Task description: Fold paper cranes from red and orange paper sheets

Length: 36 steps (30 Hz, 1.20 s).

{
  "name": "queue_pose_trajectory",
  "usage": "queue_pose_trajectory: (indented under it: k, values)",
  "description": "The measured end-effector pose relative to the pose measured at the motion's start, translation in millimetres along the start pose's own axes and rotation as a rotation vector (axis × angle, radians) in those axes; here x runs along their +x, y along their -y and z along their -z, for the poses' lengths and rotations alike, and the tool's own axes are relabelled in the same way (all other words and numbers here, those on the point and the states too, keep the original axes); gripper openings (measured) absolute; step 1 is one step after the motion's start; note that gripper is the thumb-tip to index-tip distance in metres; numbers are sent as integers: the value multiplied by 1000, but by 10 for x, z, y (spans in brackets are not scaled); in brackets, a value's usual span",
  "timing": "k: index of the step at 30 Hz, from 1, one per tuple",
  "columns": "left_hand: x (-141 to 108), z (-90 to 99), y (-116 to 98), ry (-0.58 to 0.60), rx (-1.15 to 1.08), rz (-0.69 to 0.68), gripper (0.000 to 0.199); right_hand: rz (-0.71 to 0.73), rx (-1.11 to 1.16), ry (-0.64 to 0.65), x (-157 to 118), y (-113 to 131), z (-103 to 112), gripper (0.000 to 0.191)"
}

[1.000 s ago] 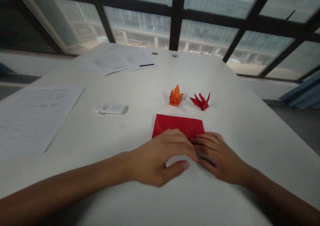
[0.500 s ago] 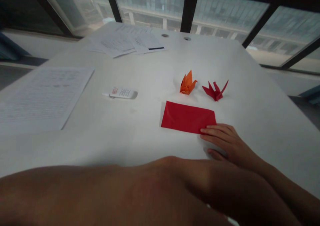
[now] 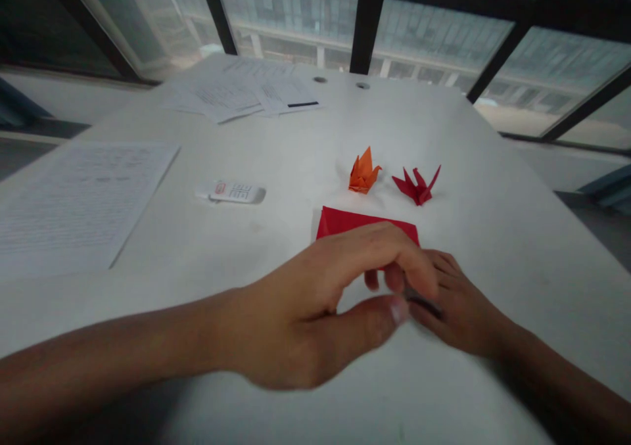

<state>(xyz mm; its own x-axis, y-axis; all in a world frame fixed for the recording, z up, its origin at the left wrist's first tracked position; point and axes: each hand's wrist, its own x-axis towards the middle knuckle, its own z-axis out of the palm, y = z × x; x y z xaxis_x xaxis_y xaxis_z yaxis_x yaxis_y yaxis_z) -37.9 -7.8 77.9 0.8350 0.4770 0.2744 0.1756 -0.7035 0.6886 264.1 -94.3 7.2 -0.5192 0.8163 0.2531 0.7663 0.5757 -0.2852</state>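
A folded red sheet of paper (image 3: 365, 219) lies flat on the white table, its near part hidden behind my left hand. My left hand (image 3: 325, 300) hovers over the paper's near side with fingers curled and the thumb apart from them. Nothing shows between them. To its right, my right hand (image 3: 463, 300) rests low on the table at the paper's right end, fingers flat, their tips covered by my left hand. Beyond the paper stand an orange origami crane (image 3: 363, 172) and a red origami crane (image 3: 418, 187).
The white table (image 3: 276, 142) carries a small white printed item (image 3: 236, 191) left of the cranes. A printed sheet (image 3: 83, 202) lies at the left, more papers (image 3: 236, 93) at the back. Dark-framed windows (image 3: 367, 24) rise behind the table.
My left arm, which crossed the bottom of the view, has swung so that the left hand now hangs over the paper, covering part of it. My right hand stays at the paper's right end.
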Motion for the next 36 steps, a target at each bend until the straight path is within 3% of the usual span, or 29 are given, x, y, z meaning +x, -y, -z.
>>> queue_pose_trajectory:
  k: [2,6,10,24,30,36]
  values:
    - [212,-47,41,53,100,-58,28,20,-40,25,-2,-6,-18,39]
    - [340,-269,432,38,317,29,51,-56,-28,-34,-21,-30,-54,42]
    - [292,-356,703,56,378,57,34,-177,48,-133,-11,-33,-57,45]
    - [273,-320,709,67,396,-86,26,-336,41,-275,-14,-206,-173,42]
    - [244,-345,683,157,320,-267,25,-239,52,-449,-16,-179,-96,20]
    - [226,-466,607,130,352,-364,28,-177,-32,-637,-11,-66,-100,22]
